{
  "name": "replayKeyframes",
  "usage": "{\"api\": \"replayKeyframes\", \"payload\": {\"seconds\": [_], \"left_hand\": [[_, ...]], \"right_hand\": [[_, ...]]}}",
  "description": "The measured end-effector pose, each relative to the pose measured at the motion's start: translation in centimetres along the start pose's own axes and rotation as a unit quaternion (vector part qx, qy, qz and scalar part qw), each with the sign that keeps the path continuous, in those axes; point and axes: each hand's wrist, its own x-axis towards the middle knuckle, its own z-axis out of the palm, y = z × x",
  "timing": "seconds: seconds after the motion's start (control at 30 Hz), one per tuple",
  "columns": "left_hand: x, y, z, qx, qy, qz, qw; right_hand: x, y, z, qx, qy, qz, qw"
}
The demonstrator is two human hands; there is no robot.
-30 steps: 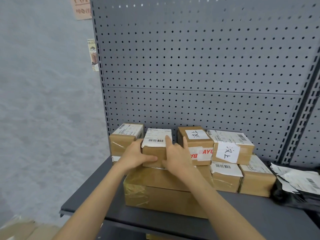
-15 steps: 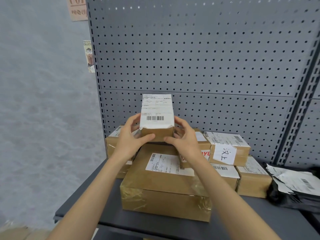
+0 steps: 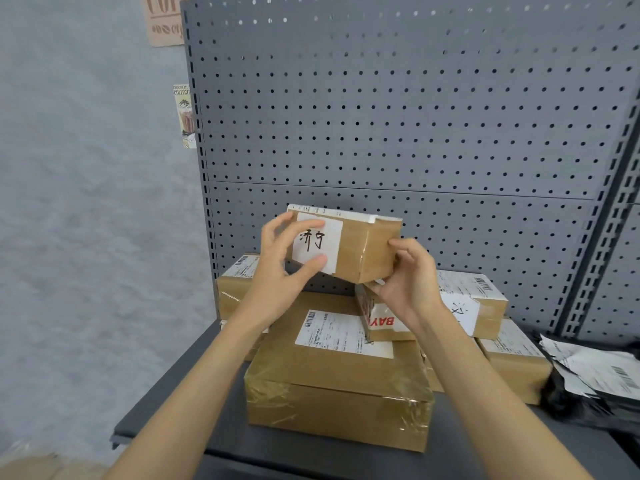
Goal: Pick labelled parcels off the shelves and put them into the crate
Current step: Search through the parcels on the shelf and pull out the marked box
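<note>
Cardboard up in the air! Left hand pinches the small parcel across its handwritten label, right hand clamps its far end and underside, above the shelf. Looks light, stiff; glossy tape may slip, so corners suit best.

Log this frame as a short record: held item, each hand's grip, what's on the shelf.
held item: small parcel with handwritten label, lifted clear of the stack
left hand: grip on the labelled face
right hand: grip on the lower right corner
shelf: large parcel in front, smaller boxes behind, black mailers at right
crate: not in view
</note>
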Motion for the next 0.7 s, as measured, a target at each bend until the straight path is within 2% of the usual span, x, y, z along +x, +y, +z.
{"api": "replayKeyframes", "payload": {"seconds": [0.1, 0.2, 0.27, 0.37, 0.47, 0.57, 0.63, 0.7], "left_hand": [[-0.2, -0.2, 0.4, 0.017, 0.065, 0.015, 0.998], [-0.1, 0.1, 0.5, -0.066, 0.144, -0.015, 0.987], [0.0, 0.3, 0.5, -0.098, 0.169, -0.009, 0.981], [0.0, 0.8, 0.3, -0.058, 0.158, 0.017, 0.986], [0.0, 1.5, 0.2, -0.054, 0.123, 0.053, 0.989], [-0.1, 2.1, 0.7, -0.001, 0.107, 0.093, 0.990], [-0.1, 2.4, 1.2, 0.017, 0.122, 0.078, 0.989], [0.0, 2.6, 1.6, -0.003, 0.133, 0.019, 0.991]], "right_hand": [[0.2, -0.1, 0.0, 0.004, 0.013, -0.012, 1.000], [0.6, 0.0, 0.0, 0.008, 0.040, -0.018, 0.999], [0.9, 0.3, -0.2, 0.011, 0.063, -0.019, 0.998], [1.1, 0.5, -0.4, 0.051, 0.082, -0.011, 0.995], [1.2, 0.8, -0.6, 0.087, 0.074, 0.019, 0.993], [1.3, 1.1, -0.6, 0.093, 0.062, 0.041, 0.993], [1.3, 1.2, -0.5, 0.100, 0.048, 0.043, 0.993], [1.2, 1.3, -0.5, 0.109, 0.031, 0.039, 0.993]]}}
